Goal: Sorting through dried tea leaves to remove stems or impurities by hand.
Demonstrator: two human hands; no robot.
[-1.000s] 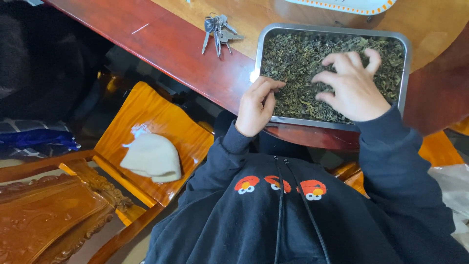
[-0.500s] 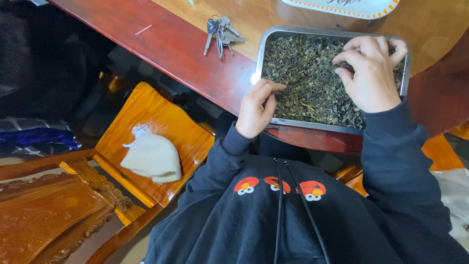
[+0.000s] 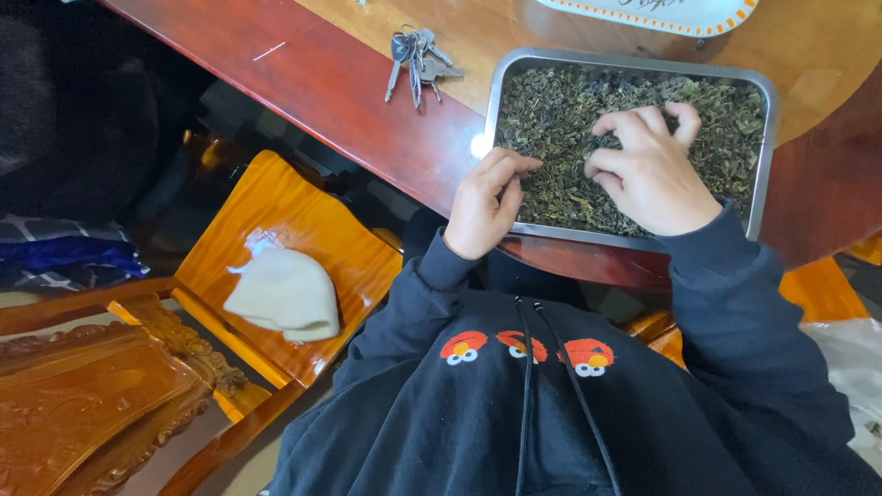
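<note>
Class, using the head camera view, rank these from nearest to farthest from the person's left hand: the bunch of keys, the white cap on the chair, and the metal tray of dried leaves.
From the left hand:
1. Metal tray, touching its near-left edge.
2. Bunch of keys, farther back on the table.
3. White cap, down on the orange chair seat, to the left.

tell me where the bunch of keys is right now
In the head view the bunch of keys lies on the wooden table, just left of the metal tray of dried leaves, beyond the left hand.
</note>
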